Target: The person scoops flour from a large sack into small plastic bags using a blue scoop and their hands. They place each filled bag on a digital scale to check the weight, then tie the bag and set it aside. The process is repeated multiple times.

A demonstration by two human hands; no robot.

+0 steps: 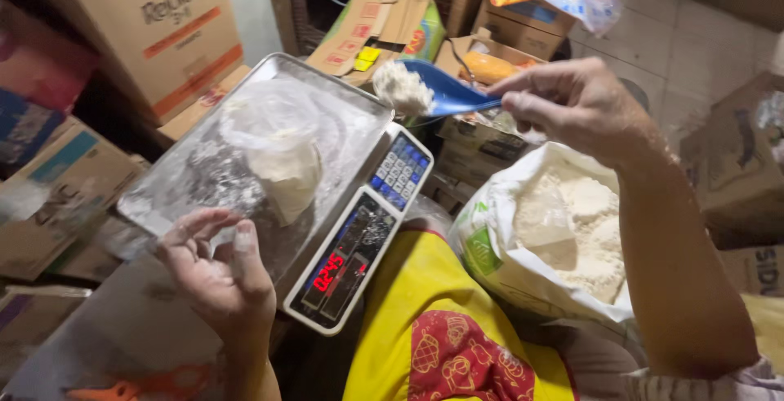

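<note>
left hand (219, 266): fingers curled loose, holding nothing, at scale pan's (163, 197) near edge | bag (273, 152): on pan, just above left hand | scoop (441, 91): floury, over pan's right corner | right hand (572, 107): pinching scoop handle | sack (563, 229): open, below right hand

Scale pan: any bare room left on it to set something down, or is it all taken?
The clear bag of flour fills the middle of the scale pan. Bare metal, dusted white, shows along the far edge by the blue scoop and at the near left corner by the left hand. Cardboard boxes and the open flour sack crowd all around.
</note>
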